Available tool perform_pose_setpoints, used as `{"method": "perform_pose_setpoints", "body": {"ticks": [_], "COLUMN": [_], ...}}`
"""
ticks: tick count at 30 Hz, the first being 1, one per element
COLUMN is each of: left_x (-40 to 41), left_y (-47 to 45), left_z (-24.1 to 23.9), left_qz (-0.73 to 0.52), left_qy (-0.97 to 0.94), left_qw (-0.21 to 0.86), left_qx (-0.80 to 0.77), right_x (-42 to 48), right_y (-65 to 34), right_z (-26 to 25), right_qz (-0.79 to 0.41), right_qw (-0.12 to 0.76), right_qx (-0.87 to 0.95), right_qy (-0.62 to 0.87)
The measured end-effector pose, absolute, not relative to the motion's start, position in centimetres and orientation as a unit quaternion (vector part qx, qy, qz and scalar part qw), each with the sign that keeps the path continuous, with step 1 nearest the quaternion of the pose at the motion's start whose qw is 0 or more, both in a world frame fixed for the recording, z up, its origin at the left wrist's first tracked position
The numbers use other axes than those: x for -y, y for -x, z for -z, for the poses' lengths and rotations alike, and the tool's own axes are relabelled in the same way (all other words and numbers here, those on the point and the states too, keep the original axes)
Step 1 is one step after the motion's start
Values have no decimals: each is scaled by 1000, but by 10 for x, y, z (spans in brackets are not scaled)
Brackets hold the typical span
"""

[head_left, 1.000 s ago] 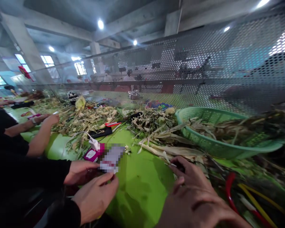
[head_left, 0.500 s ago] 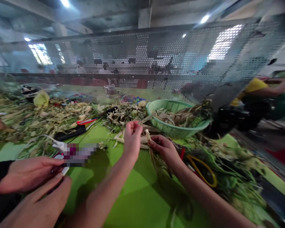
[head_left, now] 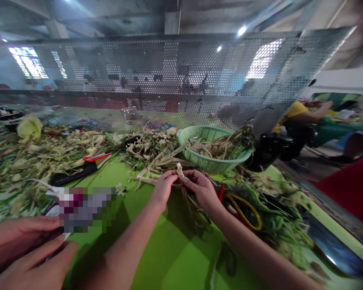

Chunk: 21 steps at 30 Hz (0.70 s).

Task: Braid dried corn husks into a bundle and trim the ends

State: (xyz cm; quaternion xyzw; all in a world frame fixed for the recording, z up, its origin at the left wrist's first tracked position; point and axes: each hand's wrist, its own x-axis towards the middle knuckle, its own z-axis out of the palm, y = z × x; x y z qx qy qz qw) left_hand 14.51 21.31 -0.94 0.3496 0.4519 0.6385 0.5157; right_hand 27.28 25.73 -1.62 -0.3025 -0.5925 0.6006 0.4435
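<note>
Both my hands meet over the green tabletop, in front of the basket. Between their fingertips is a braid-like strip of dried corn husk, its pale, thick end pointing up. My right hand is closed on it from the right, and long husk ends hang below the fingers. My left hand pinches at the strip's left side, just under the pale end. Exactly where the left fingertips grip is partly hidden.
A green plastic basket with dried husks stands behind my hands. Husk scraps and red-handled cutter lie left. At right are yellow-handled scissors and green strands. Another person's hands hold a blurred-out device lower left.
My left hand has come down and right from above, closing onto the husk strip beside my right hand. The view has turned slightly right. The other person's hands still hold the device.
</note>
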Motion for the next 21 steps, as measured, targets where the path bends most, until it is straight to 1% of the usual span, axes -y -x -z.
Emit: {"method": "perform_pose_setpoints", "body": {"ticks": [3, 7, 21], "left_x": [-212, -212, -215], "left_y": [-145, -145, -142], "left_z": [8, 9, 13], "left_qz": [-636, -648, -667], "left_qy": [-356, -350, -325], "left_qw": [528, 518, 506], "left_qx": [-436, -435, -441], "right_x": [-259, -258, -255], "right_y": [-272, -273, -272], "right_z": [18, 19, 19], "right_qz": [-599, -588, -596], "right_qw": [458, 463, 447], "right_qx": [583, 586, 585], "right_qy": [303, 310, 321]}}
